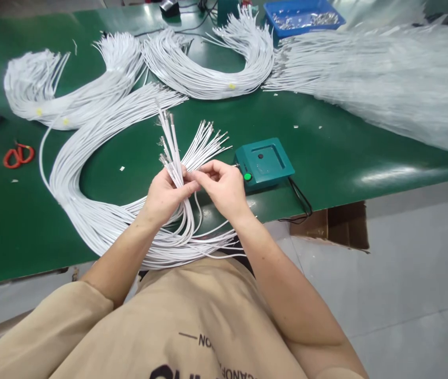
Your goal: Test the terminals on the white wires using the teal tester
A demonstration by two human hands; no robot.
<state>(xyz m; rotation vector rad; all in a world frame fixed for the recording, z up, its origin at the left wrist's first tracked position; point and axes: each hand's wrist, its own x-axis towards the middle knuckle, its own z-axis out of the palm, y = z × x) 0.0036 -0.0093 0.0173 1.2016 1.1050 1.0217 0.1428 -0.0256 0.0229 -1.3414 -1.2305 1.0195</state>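
Observation:
My left hand (164, 196) is closed around a bunch of thin white wires (176, 152) whose stripped ends fan upward. My right hand (224, 187) pinches some of the same wires at the point where they meet my left thumb. The wires loop down over the table edge toward my lap and sweep back left in a long white bundle (73, 163). Just right of my right hand sits a small teal box (265, 162) with a green button (248, 177) and a black cable.
The green table (326, 142) carries more white wire bundles (208, 73) at the back, a large heap (385, 79) at right, a blue tray of metal parts (302, 16) and red scissors (18, 155) at left. A cardboard box (334, 226) sits under the table edge.

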